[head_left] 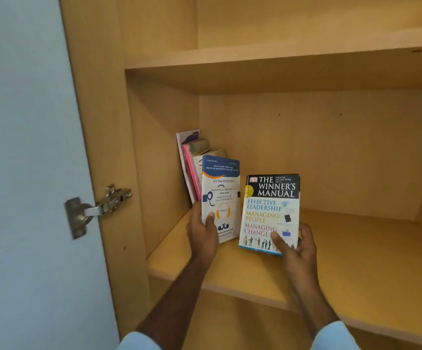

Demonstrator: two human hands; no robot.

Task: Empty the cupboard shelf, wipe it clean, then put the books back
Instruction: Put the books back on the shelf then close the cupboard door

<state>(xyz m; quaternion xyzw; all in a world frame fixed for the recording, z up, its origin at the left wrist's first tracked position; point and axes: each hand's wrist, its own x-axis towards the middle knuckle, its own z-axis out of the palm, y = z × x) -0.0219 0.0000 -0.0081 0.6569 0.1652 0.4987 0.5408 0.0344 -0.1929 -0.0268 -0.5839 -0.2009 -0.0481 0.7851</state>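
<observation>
shelf: from my remote seat i'm looking at the cupboard shelf (343, 261); mostly bare wood, open to the right, books bunched in the back left corner

stack: a leaning row of books (192, 157) rests against the left wall; pink spines and a pale sheet at the back; can't count them properly

left hand: left hand (203, 232) is wrapped round the bottom edge of the white and blue booklet (221, 195), thumb on the cover; it's the front one of the row, printed upside down, bottom edge on or just above the board, can't tell which

right hand: right hand (295, 245) grips the winner's manual (271, 210) at its lower right corner, thumb on the front, fingers behind; held upright just beside the booklet, seemingly clear of the shelf

handling, manual: thick glossy paperback, stiff enough for 1 hand, probably the heavier of the 2; a corner pinch lets it swing, so i'd grab nearer the spine or support it underneath

handling, booklet: thin and floppy, light; the cover will bend if squeezed, so keep the hold low and flat; it's also propping the row, which may slump if let go

stage: my guess is books going back in, but it could be emptying; can't say from this

door: open door (28, 173) with its hinge (96, 208) sits left, out of the way
</observation>
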